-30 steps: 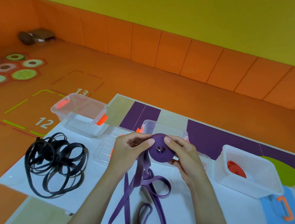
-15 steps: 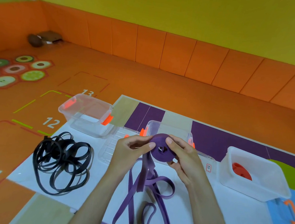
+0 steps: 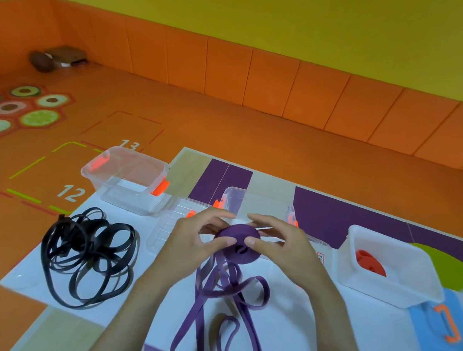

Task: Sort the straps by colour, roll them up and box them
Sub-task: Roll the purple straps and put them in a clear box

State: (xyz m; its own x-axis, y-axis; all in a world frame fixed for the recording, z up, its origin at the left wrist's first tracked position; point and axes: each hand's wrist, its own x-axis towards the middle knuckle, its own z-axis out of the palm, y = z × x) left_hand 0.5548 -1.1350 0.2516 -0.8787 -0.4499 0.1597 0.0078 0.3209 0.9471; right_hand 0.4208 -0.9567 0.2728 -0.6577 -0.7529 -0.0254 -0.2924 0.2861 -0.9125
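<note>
Centre of frame: we see both hands holding a purple roll [image 3: 238, 244], a strap partly wound on itself, raised above the mat [image 3: 320, 346]. The left hand [image 3: 187, 241] curls round the roll's left side, thumb pressed on the near face and fingers bent behind it. The right hand [image 3: 284, 249] grips the opposite side likewise, its thumb tip beside the roll's centre hole and its fingers curled over the far edge. The unwound tail [image 3: 195, 316] hangs from the roll and lies in loose loops at lower centre.

Left of the hands, we note the black straps [image 3: 89, 254] in a tangled heap on the mat. Above them, at centre left, stands a clear box [image 3: 133, 201] with orange clips. A second box [image 3: 264, 205] sits just behind the hands, with a clear lid [image 3: 164, 228] flat beside it. At right, a white box [image 3: 379, 289] contains an orange roll [image 3: 369, 263]. A blue lid [image 3: 431, 345] lies at the lower right, touching that box.
</note>
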